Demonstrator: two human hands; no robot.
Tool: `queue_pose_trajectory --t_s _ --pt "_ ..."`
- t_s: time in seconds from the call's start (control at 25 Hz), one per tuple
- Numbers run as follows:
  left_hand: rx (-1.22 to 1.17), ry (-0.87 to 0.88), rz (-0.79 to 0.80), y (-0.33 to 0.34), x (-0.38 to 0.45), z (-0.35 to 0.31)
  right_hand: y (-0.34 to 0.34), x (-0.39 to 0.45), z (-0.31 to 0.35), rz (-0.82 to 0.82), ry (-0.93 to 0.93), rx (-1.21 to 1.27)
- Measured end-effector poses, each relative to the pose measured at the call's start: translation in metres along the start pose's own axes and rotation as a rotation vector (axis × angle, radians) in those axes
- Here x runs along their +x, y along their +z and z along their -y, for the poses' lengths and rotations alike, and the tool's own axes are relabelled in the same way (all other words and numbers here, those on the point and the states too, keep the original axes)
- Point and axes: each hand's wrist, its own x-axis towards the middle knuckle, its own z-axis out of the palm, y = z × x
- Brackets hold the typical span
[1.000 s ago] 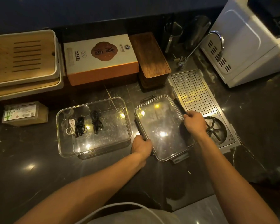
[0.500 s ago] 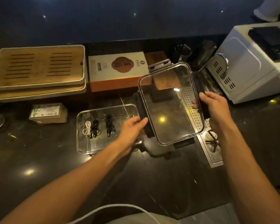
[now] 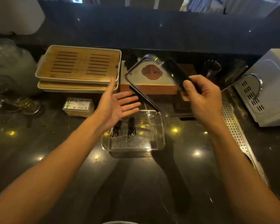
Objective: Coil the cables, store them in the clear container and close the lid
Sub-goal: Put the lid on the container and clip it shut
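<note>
**Status: Cables Stowed, Lid Not Yet Seated**

The clear container (image 3: 158, 126) stands open on the dark counter (image 3: 152, 183), directly in front of the person. Two dark coiled cables (image 3: 131, 128) lie in its left half, so coiling and storage appear complete for these. The remaining step, judged from this layout, is to lower the lid, align it with the rim and close its latches.

The lid (image 3: 152, 81) is in the air above and behind the container, tilted steeply. The right hand (image 3: 202, 94) grips it at its right edge, fingers curled around a dark latch. The left hand (image 3: 118, 104) holds nothing: palm up, fingers straight and spread, just beside the lid's lower left edge.

Limits of observation: the left forearm covers the container's left side, so any further cable there cannot be confirmed. Contact between the left fingertips and the lid cannot be determined. Lighting is dim and reflections obscure the lid's far corner.
</note>
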Motion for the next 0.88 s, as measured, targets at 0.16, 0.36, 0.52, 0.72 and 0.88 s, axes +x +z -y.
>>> queue_pose_trajectory --t_s 0.16,0.36,0.52,0.72,0.88 --pt "-0.198 -0.051 0.051 -0.013 -0.016 -0.023 0.030 -0.017 0.011 0.160 -0.454 -0.328" --pt "-0.229 -0.003 -0.047 -0.035 -0.022 -0.016 0.054 -0.040 0.002 0.341 -0.551 -0.425" --pt "-0.109 0.008 -0.071 -0.052 -0.021 0.002 0.061 -0.060 -0.008 0.469 -0.455 -0.419" --pt "-0.045 0.038 -0.090 -0.073 -0.022 0.020 0.066 -0.068 -0.028 0.219 0.073 -0.269" --pt "0.012 0.008 -0.084 -0.089 -0.024 0.028 0.072 -0.063 -0.049 0.160 0.681 -0.076"
